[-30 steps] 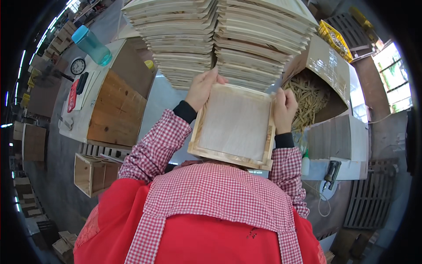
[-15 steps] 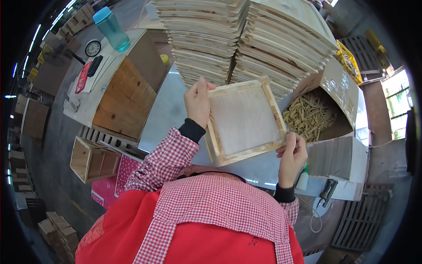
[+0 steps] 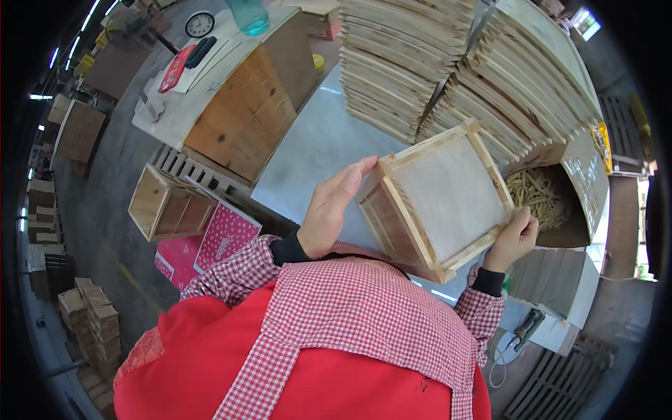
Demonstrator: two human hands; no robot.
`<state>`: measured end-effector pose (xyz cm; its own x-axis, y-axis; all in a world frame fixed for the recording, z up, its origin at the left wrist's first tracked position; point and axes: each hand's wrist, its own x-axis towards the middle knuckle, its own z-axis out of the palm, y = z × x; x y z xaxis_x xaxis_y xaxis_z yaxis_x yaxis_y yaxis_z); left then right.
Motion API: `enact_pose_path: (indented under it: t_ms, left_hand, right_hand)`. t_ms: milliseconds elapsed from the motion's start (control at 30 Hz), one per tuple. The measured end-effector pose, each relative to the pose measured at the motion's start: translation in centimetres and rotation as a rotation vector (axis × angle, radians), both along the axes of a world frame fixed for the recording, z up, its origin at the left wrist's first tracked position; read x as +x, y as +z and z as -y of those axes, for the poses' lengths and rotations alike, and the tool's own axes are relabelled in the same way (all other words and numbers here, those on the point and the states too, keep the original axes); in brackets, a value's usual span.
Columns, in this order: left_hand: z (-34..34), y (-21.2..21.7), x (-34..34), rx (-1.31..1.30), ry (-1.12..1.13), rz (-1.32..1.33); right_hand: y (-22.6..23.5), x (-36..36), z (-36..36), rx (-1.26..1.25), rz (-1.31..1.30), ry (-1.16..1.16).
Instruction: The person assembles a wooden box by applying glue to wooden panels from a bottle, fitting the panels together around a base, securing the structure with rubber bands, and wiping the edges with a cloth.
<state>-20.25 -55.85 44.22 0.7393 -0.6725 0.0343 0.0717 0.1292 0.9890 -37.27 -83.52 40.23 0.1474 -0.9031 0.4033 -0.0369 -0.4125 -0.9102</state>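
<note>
A pale wooden box (image 3: 402,231) is tilted in front of my chest, its square framed face with a whitish panel (image 3: 455,196) turned up toward me. My right hand (image 3: 513,241) grips that frame at its right edge, thumb on top and fingers curled under. Beside the box's upper left corner is my left hand (image 3: 333,208), fingers stretched out flat and fingertips at the corner. Whether those fingertips press on the wood, I cannot tell.
Tall stacks of thin wooden panels (image 3: 406,63) rise behind the box. At right, a cardboard box (image 3: 577,189) holds many small wooden strips (image 3: 535,199). A similar wooden box (image 3: 168,203) lies at left, near a cabinet (image 3: 241,112) with a clock (image 3: 199,25) on it.
The wooden box has moved right and tipped, so its side wall shows more. My left hand has loosened from the frame and straightened its fingers. The view has shifted left.
</note>
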Motion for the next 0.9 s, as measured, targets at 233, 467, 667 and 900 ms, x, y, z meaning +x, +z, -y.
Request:
enact_pose_path:
  t_ms: [233, 467, 667, 900]
  left_hand:
    - [-2.3, -1.9, 1.2, -0.156, 0.166, -0.261]
    - [-6.3, -11.0, 1.0, 0.204, 0.382, -1.171]
    - [-3.3, -13.8, -5.2, 0.416, -0.134, -1.295]
    - [2.6, -19.9, -9.8, 0.425, -1.051, -1.097]
  right_hand:
    - [-1.4, -1.9, 1.2, 0.039, -0.042, 0.112]
    - [-20.6, -18.7, 3.2, 0.093, -0.993, -0.331]
    - [-28.2, -22.9, 3.2, -0.123, -1.229, -0.267]
    - [-25.0, -22.8, -3.7, 0.509, -0.359, -0.078]
